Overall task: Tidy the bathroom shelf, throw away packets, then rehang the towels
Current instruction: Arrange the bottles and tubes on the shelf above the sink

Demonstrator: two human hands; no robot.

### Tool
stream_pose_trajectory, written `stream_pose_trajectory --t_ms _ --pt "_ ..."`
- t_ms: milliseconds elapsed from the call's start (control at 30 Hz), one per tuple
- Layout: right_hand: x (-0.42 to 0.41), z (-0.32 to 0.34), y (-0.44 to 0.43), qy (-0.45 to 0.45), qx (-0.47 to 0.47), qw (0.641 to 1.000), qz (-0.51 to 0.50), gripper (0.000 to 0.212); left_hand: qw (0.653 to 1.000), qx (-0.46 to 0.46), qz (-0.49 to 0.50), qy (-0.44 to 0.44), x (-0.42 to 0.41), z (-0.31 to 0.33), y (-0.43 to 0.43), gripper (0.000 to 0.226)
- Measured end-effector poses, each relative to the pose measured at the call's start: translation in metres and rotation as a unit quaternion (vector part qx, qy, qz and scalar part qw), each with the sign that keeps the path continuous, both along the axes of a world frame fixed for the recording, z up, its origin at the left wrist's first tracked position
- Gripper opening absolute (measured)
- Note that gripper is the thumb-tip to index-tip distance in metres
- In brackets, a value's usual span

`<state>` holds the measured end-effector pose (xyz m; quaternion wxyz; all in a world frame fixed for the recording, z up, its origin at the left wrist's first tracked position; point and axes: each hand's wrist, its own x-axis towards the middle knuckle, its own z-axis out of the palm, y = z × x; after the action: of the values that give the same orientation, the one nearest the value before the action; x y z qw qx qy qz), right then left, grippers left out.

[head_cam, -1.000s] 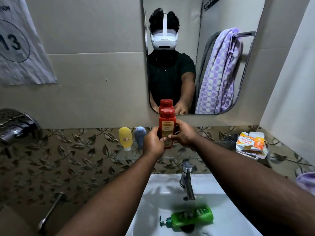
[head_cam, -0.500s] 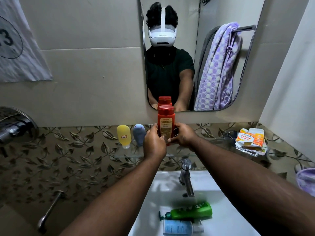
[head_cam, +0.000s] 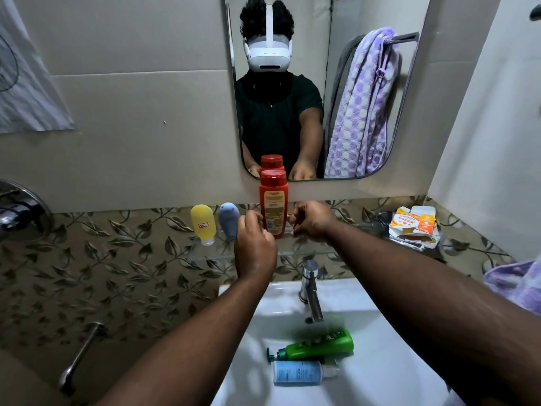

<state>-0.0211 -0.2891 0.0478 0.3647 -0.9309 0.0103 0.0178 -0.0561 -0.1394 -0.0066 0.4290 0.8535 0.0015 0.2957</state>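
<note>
A red bottle (head_cam: 273,203) stands upright on the glass shelf (head_cam: 307,254) under the mirror. My left hand (head_cam: 254,249) hovers just left of it with fingers loosely curled, holding nothing. My right hand (head_cam: 311,220) hovers just right of the bottle, fingers also loosely curled and off it. A yellow tube (head_cam: 203,224) and a blue-grey tube (head_cam: 229,220) stand cap-down on the shelf to the left. Torn orange-and-white packets (head_cam: 414,227) lie at the shelf's right end. A purple towel (head_cam: 518,284) shows at the right edge.
A green pump bottle (head_cam: 317,345) and a pale blue bottle (head_cam: 298,372) lie in the white sink (head_cam: 380,361) below the tap (head_cam: 311,290). The mirror (head_cam: 322,83) reflects a purple towel on a rail. A chrome fitting (head_cam: 20,212) juts from the left wall.
Both hands have let go of the red bottle and pulled slightly away; it now stands alone on the shelf. The view has tilted down, showing more of the sink.
</note>
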Motion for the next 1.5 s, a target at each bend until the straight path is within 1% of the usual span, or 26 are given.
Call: stream_pose_trajectory --t_ms 67,133,200,233,267,333,433,467,533,567,633,700,800,900,967,1067,1167,1233,1267,1333,1400,1467,1500 --pt "-0.008 -0.001 -0.004 0.006 -0.022 0.999 0.028 0.018 0.999 0.034 -0.033 -0.019 -0.006 -0.007 0.003 0.018" --pt "-0.019 -0.005 -0.005 -0.009 -0.031 0.998 0.063 0.016 0.988 0.12 -0.076 -0.055 -0.015 -0.021 0.011 0.014" --pt "-0.035 -0.012 -0.005 -0.055 -0.071 0.991 0.097 0.015 0.963 0.222 -0.128 -0.085 -0.026 -0.047 0.019 0.015" --pt "-0.044 -0.02 -0.005 -0.085 -0.109 0.985 0.102 0.019 0.95 0.26 -0.156 -0.081 -0.032 -0.064 0.024 0.017" --pt "-0.053 -0.028 -0.003 -0.118 -0.149 0.976 0.103 0.026 0.939 0.285 -0.182 -0.059 -0.038 -0.082 0.028 0.018" --pt "-0.073 -0.055 -0.001 -0.162 -0.208 0.958 0.113 0.036 0.922 0.317 -0.222 0.032 -0.05 -0.119 0.033 0.02" --pt "-0.105 -0.109 0.0 -0.185 -0.268 0.928 0.179 0.032 0.878 0.345 -0.266 0.198 -0.063 -0.168 0.036 0.014" --pt "-0.114 -0.129 0.0 -0.178 -0.283 0.921 0.2 0.031 0.858 0.354 -0.277 0.247 -0.068 -0.183 0.036 0.015" --pt "-0.13 -0.165 -0.002 -0.128 -0.296 0.92 0.221 0.028 0.822 0.375 -0.291 0.315 -0.075 -0.208 0.037 0.034" --pt "-0.138 -0.183 -0.003 -0.093 -0.295 0.926 0.216 0.025 0.814 0.379 -0.29 0.332 -0.079 -0.219 0.037 0.043" --pt "-0.15 -0.214 -0.008 -0.03 -0.286 0.941 0.178 0.022 0.81 0.388 -0.282 0.338 -0.083 -0.237 0.034 0.054" --pt "-0.159 -0.238 -0.016 0.026 -0.274 0.953 0.129 0.021 0.801 0.421 -0.275 0.326 -0.084 -0.255 0.029 0.06" --pt "-0.169 -0.262 -0.028 0.093 -0.24 0.964 0.061 0.021 0.786 0.472 -0.263 0.301 -0.085 -0.274 0.022 0.057" --pt "-0.174 -0.278 -0.038 0.129 -0.216 0.968 -0.004 0.018 0.778 0.497 -0.256 0.287 -0.086 -0.29 0.014 0.05" --pt "-0.176 -0.284 -0.042 0.148 -0.21 0.966 -0.024 0.017 0.786 0.469 -0.258 0.309 -0.089 -0.299 0.009 0.052" --pt "-0.179 -0.288 -0.047 0.175 -0.195 0.964 -0.047 0.016 0.804 0.387 -0.253 0.374 -0.091 -0.304 0.004 0.051" --pt "-0.176 -0.281 -0.052 0.221 -0.161 0.96 -0.065 0.022 0.804 0.344 -0.281 0.395 -0.087 -0.297 0.003 0.034" --pt "-0.173 -0.274 -0.056 0.264 -0.116 0.954 -0.087 0.022 0.799 0.325 -0.309 0.401 -0.084 -0.284 0.005 0.034" --pt "-0.172 -0.272 -0.059 0.286 -0.08 0.949 -0.107 0.023 0.798 0.308 -0.32 0.408 -0.085 -0.278 0.005 0.039" --pt "-0.173 -0.268 -0.063 0.313 0.046 0.933 -0.169 0.027 0.801 0.262 -0.338 0.42 -0.088 -0.263 0.007 0.044" --pt "-0.179 -0.257 -0.066 0.332 0.194 0.899 -0.211 0.023 0.805 0.194 -0.363 0.428 -0.098 -0.246 0.008 0.041" --pt "-0.184 -0.242 -0.069 0.346 0.283 0.88 -0.164 0.033 0.802 0.088 -0.4 0.434 -0.11 -0.231 0.007 0.033" --pt "-0.183 -0.234 -0.071 0.343 0.321 0.873 -0.131 0.041 0.793 0.016 -0.421 0.44 -0.116 -0.222 0.006 0.033"
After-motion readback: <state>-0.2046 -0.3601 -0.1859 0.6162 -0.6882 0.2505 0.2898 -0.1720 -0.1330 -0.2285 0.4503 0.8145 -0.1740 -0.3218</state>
